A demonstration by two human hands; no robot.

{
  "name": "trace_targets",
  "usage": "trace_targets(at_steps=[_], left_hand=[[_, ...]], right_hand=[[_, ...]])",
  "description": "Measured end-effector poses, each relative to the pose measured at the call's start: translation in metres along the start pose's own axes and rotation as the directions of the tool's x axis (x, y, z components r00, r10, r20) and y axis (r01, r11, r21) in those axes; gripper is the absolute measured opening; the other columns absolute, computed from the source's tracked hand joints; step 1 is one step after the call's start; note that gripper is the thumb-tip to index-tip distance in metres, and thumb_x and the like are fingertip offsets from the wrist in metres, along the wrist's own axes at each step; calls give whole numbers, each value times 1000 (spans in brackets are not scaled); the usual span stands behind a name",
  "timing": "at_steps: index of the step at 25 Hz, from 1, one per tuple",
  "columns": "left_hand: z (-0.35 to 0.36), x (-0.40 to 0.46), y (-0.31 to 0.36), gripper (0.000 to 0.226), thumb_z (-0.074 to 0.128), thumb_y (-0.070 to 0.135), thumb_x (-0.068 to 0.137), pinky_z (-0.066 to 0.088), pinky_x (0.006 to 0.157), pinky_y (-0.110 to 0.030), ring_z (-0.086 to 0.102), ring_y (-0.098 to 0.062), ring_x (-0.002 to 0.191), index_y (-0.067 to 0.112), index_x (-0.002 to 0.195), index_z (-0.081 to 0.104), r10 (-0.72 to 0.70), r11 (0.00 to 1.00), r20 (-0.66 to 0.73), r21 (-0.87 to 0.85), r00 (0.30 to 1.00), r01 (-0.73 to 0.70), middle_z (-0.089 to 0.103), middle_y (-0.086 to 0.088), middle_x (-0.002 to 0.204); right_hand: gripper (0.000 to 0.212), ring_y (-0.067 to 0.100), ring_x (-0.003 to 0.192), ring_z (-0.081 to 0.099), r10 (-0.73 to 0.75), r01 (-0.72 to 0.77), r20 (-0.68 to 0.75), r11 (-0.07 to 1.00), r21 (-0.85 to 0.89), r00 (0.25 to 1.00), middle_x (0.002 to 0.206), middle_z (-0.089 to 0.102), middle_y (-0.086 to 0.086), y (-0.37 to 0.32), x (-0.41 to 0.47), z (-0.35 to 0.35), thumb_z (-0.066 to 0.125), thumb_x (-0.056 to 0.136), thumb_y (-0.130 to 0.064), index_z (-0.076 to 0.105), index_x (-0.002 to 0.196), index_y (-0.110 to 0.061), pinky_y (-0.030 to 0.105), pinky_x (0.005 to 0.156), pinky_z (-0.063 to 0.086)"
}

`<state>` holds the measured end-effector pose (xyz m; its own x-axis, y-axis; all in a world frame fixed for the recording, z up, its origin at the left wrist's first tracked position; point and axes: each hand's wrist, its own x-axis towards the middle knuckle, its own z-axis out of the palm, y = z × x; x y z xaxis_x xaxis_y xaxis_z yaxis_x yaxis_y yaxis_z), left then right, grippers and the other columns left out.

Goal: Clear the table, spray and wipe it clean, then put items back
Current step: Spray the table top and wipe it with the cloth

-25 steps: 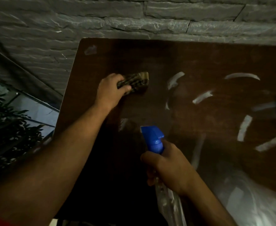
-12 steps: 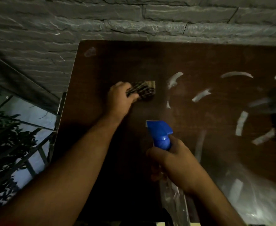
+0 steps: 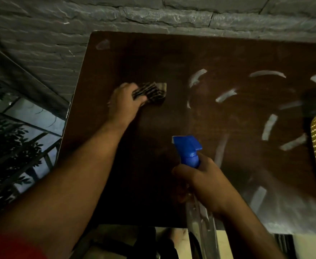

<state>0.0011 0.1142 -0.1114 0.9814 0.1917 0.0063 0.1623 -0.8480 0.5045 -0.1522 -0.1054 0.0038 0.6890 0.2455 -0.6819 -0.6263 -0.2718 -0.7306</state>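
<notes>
With the left hand (image 3: pixel 124 103) pinching the striped cloth (image 3: pixel 151 93) at the bench's (image 3: pixel 228 53) ten o'clock and the right hand (image 3: pixel 204 181) gripping the spray bottle (image 3: pixel 189 150) near six, pale streaks at two o'clock risk being missed.

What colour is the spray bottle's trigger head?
Bright blue, on a clear bottle; the spray bottle's trigger head shows plainly in the head view, above the right hand.
</notes>
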Motion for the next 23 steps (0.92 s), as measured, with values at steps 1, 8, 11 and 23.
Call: trace_targets(at_steps=[1, 8, 11, 23], left_hand=[[8, -7, 16, 28, 69, 31, 83, 45, 84, -37, 56, -24, 100, 13, 103, 63, -1, 1000, 5, -29, 1000, 1, 59, -7, 107], [-21, -160, -30, 27, 60, 37, 81, 40, 81, -29, 61, -26, 91, 15, 93, 70, 310, 947, 142, -133, 940, -293, 65, -4, 97], [-18, -91, -32, 22, 68, 29, 84, 42, 79, -36, 57, -28, 93, 12, 97, 65, 17, 1000, -11, 13, 1000, -17, 60, -8, 98], [14, -160, 8, 20, 66, 36, 84, 37, 77, -27, 54, -16, 92, 19, 94, 63, 131, 991, 64, -26, 989, -130, 57, 2, 97]], right_hand=[[15, 24, 59, 61, 4, -4, 0, 1000, -2, 1000, 67, 63, 6, 5, -3, 0, 64, 86, -13, 58, 100, -13, 40, 62, 56], [18, 25, 65, 61, 50, -49, 28, 998, -35, 998, 75, 66, 9, 21, -32, -10, 67, 83, -19, 58, 98, -17, 49, 72, 56], [16, 24, 71, 60, 62, -61, 24, 996, -63, 998, 83, 66, 10, 30, -42, -14, 65, 86, -17, 57, 97, -25, 52, 80, 55], [21, 21, 54, 60, 101, -92, 95, 991, -94, 990, 66, 66, 7, 60, -63, -6, 65, 87, -15, 55, 106, -19, 32, 56, 50]])
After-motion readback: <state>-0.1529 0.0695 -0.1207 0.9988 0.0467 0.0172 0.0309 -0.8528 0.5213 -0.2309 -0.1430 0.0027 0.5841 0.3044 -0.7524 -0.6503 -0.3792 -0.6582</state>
